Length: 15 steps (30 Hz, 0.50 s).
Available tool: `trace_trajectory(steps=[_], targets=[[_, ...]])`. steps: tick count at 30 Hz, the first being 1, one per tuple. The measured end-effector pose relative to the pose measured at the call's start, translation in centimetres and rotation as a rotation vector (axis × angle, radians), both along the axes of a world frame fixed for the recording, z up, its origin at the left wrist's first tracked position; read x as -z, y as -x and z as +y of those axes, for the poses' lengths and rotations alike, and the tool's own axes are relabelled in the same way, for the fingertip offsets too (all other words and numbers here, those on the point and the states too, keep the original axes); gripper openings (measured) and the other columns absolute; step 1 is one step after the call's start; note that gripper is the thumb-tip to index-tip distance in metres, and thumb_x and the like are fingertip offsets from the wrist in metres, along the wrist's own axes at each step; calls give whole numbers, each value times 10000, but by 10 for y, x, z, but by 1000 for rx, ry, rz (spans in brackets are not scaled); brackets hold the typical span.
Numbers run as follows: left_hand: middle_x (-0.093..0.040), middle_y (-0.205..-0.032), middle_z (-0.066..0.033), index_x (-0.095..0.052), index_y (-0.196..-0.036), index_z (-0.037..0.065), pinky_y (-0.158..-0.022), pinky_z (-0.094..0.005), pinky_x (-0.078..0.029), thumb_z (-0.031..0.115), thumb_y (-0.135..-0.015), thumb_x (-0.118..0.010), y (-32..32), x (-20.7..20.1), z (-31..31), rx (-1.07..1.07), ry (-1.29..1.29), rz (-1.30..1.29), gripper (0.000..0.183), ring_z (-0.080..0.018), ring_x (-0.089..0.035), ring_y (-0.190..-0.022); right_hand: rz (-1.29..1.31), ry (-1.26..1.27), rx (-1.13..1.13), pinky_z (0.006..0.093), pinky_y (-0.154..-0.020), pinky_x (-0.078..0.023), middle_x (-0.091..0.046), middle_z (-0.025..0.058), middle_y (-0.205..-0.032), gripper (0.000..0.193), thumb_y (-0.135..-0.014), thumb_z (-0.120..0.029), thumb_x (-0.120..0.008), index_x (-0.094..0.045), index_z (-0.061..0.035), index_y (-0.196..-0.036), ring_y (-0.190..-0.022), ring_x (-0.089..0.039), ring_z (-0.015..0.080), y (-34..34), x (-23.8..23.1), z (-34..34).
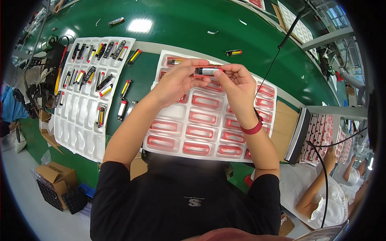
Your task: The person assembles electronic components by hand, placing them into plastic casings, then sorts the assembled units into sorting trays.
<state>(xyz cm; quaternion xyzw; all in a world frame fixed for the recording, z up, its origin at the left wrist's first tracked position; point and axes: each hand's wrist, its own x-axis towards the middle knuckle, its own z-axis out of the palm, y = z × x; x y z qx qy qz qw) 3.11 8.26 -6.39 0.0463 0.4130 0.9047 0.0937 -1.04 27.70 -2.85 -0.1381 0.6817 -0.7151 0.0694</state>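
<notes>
I have both hands together over the white tray (169,111), gripping one red case (196,74) between them. The left hand (179,80) pinches its left end, fingers curled above and below; the right hand (238,82) holds the other end, thumb laid across the silver cell (208,71) that sits in the case. I can't tell from here whether the cell is fully down.

I judge this to be a seating step. I'd let the left hand steady the case and make the right thumb do the pressing, straight down and spread along the cell's body, since a push on one end could tip the other up. The case walls look thin, so I'd grip only enough to stop it twisting. The dark end on the left I'd check for anything caught under the rim before pressing harder.

I'd work low over the tray, so a slip lands among the other cases. A thin black cord (270,66) runs down to the right wrist; I'd leave it slack and clear of the slots.

Spare cells lie in the left tray (74,105), with a few loose on the green worktop (177,32) between the trays, within easy reach of the left hand.
</notes>
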Motion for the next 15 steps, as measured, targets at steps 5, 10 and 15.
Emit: trace_trajectory(steps=[5, 10, 15], targets=[[-597, -1299, -175, -463, -1405, -70, -1006, -397, -513, 157, -1064, -390, 0, -1, -1, 23, -52, 8, 416, -244, -634, -1087, 3, -46, 1, 219, -751, -542, -719, 58, -971, 182, -894, -25, -763, -674, 27, -1045, -848, -648, 82, 2, 1, 2], [-595, -1305, -164, -479, -1400, -64, -1002, -402, -508, 144, -1058, -418, -1, 1, -1, 12, -26, -6, 406, -250, -630, -1095, 30, -88, 13, 233, -763, -538, -726, 68, -1008, 171, -897, -17, -760, -710, 33, -1053, -861, -642, 87, 0, 6, 3], [-576, -1333, -165, -499, -1387, -61, -1001, -410, -504, 144, -1062, -420, -1, 3, -1, 14, -57, -12, 392, -260, -629, -1096, 10, -62, 5, 240, -780, -541, -727, 75, -1016, 183, -897, -10, -760, -709, 31, -1069, -878, -645, 99, 0, 8, 4]])
